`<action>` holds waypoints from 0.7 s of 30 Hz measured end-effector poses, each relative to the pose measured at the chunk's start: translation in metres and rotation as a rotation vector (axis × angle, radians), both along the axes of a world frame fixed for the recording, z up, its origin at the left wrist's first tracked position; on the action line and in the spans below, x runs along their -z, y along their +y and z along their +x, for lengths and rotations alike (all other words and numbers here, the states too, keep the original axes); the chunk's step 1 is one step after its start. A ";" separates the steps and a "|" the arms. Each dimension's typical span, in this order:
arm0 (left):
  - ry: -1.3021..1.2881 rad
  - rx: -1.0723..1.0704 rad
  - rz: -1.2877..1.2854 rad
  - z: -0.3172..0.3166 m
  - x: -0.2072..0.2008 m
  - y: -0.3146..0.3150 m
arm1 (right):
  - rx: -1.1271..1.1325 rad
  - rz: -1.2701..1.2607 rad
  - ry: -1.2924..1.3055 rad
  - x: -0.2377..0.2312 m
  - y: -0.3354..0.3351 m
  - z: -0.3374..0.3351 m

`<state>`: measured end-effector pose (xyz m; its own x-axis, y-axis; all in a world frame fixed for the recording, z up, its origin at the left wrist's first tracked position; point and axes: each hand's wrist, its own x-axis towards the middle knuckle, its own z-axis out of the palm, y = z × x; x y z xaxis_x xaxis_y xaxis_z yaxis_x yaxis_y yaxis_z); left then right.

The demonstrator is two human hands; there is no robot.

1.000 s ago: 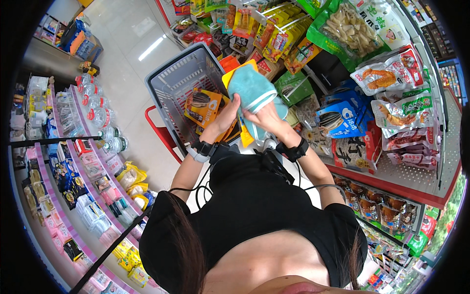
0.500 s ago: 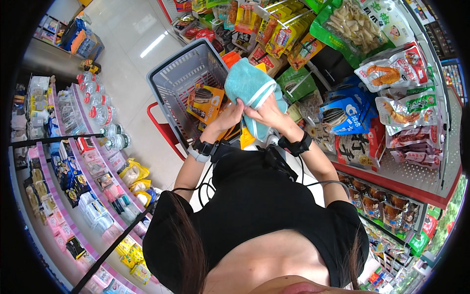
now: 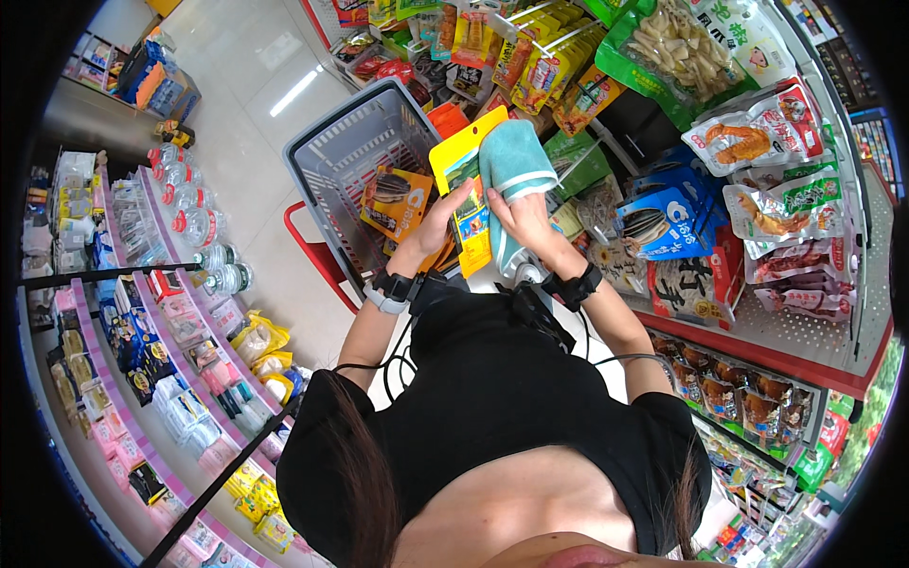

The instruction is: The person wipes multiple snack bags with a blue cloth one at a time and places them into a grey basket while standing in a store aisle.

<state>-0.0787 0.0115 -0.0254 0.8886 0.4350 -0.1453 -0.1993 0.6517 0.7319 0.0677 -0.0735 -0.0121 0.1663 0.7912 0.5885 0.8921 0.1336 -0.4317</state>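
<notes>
A flat yellow package (image 3: 471,237) with a picture on its front stands upright before my chest, a hang hole at its top. My left hand (image 3: 440,220) is closed on its left edge, thumb on the front and the other fingers hidden behind. A teal cloth with white edging (image 3: 516,156) leans against the package's right side. My right hand (image 3: 524,220) grips this cloth, which folds over above the fingers and hangs below them. Just left of the package is a grey shopping basket (image 3: 311,151), holding an orange packet (image 3: 393,204) with a seed picture.
Right of me is a snack shelf with blue seed bags (image 3: 668,220), a green bag (image 3: 677,57) and red-white pouches (image 3: 757,133). A red frame (image 3: 322,254) sits beside the basket. Water bottles (image 3: 199,225) line the end of the curved shelves (image 3: 142,312) at left.
The yellow package, mostly behind the cloth before, now shows its front. My left hand has moved from the cloth to the package; my right hand has shifted the cloth rightward.
</notes>
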 end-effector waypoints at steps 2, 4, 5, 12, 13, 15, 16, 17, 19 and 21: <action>-0.001 0.040 -0.037 0.001 -0.007 0.002 | 0.010 -0.056 0.063 0.002 0.005 0.012; -0.008 0.069 0.008 0.003 -0.007 0.000 | 0.071 -0.208 0.406 0.002 0.013 0.025; -0.012 0.084 0.034 0.005 -0.007 0.000 | 0.115 -0.147 0.488 0.002 0.018 0.031; -0.180 -0.227 -0.295 0.000 -0.017 0.007 | -0.067 -0.233 0.847 0.019 -0.003 0.036; -0.213 -0.226 -0.325 -0.002 -0.021 0.009 | -0.053 -0.260 0.919 0.020 -0.007 0.034; -0.196 -0.263 -0.319 -0.001 -0.019 0.012 | -0.024 -0.317 1.063 0.027 -0.013 0.034; -0.192 -0.280 -0.321 0.001 -0.020 0.012 | -0.036 -0.240 1.013 0.030 -0.012 0.033; -0.188 -0.297 -0.323 0.004 -0.021 0.012 | 0.017 -0.232 0.957 0.031 -0.011 0.037; -0.049 -0.473 -0.195 0.012 -0.018 0.018 | 0.121 -0.215 0.844 0.031 -0.009 0.041; 0.188 -0.782 0.193 0.022 -0.016 0.019 | 0.213 -0.190 0.654 0.004 -0.005 0.035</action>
